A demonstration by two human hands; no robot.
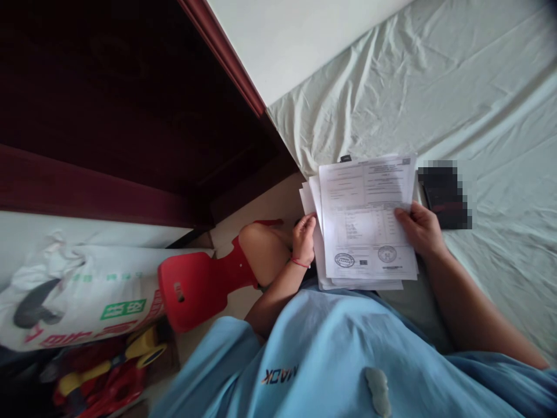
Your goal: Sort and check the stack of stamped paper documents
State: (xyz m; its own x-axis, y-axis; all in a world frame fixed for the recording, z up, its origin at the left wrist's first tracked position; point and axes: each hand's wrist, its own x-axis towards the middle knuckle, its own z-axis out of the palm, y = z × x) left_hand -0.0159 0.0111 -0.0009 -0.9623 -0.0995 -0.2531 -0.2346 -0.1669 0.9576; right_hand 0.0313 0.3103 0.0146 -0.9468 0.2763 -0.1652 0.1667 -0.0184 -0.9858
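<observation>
Nearest, our blue shirt (331,348), dark lettering on the front. Just beyond it, one stack of papers (365,186), several loose sheets, held above our lap between our two hands. Orientation: portrait, long axis running almost straight away from us, printed heading at the far end, two inked stamps (344,260) at the near end, text upright to our eye. Rear sheets stick out past the front page at left and bottom. Our left hand (303,239), red bracelet (300,263) at the wrist: thumb and fingers closed on the stack's left edge. Our right hand (420,227): gripping the right edge about midway, thumb on the front page, fingers largely hidden behind. To the left, a red seat (195,287), then a white sack (126,281) with green and red print. Just beyond our right hand, a dark object (446,197), pixelated, on the pale green sheet (491,110). Farther off, dark red-brown furniture (130,104) and a white wall (300,46)
</observation>
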